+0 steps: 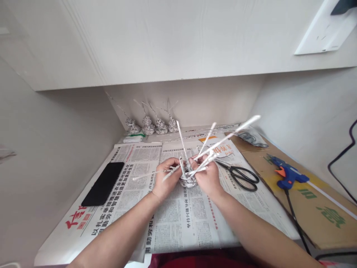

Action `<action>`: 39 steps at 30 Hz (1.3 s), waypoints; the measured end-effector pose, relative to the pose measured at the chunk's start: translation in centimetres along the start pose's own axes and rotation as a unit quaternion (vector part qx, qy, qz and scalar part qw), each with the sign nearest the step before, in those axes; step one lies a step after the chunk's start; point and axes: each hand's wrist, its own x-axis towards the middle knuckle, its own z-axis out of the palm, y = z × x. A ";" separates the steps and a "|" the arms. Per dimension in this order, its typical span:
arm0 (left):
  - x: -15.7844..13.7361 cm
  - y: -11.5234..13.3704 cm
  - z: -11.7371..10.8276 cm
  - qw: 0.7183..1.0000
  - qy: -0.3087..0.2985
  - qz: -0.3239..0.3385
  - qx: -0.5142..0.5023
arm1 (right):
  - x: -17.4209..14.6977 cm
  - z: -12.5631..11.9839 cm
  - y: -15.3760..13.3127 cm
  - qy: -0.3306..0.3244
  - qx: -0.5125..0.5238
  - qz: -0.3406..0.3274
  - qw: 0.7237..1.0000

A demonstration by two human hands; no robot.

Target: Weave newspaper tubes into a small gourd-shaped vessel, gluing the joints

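Newspaper [170, 234] spreads over the lower centre of the frame, beside cardboard [320, 212] at lower right. At centre is a woven paper piece [188, 182], sticks splaying outward; the left hand [166, 179] and right hand [209, 179], fingers curled nearly closed, grip it from either side. A phone [103, 184] lies left, a glue gun [291, 175] right, scissors [242, 175] between right hand and glue gun.
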 end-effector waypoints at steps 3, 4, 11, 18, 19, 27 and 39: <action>0.1 0.3 0.0 1.000 -0.015 -0.008 -0.002 | 0.0 -0.1 0.0 0.021 -0.027 -0.027 0.999; 0.2 0.4 0.0 1.000 -0.019 -0.014 -0.005 | 0.0 -0.2 0.1 0.027 -0.038 -0.031 0.998; 0.2 1.6 0.4 0.998 -0.014 -0.035 -0.057 | -0.2 -0.2 0.4 0.020 -0.052 -0.049 0.997; 0.4 2.4 0.2 0.986 -0.081 -0.092 -0.115 | -0.4 -0.1 0.3 0.007 -0.051 -0.071 0.996; 0.3 2.2 0.2 0.983 -0.085 -0.098 -0.128 | -0.4 -0.1 0.4 0.010 -0.056 -0.072 0.996; 0.1 1.3 0.5 0.987 -0.070 -0.080 -0.121 | -0.6 0.3 0.9 0.037 -0.094 -0.089 0.991; 0.2 1.2 0.5 0.979 -0.096 -0.116 -0.141 | -0.5 0.3 1.0 0.034 -0.116 -0.069 0.990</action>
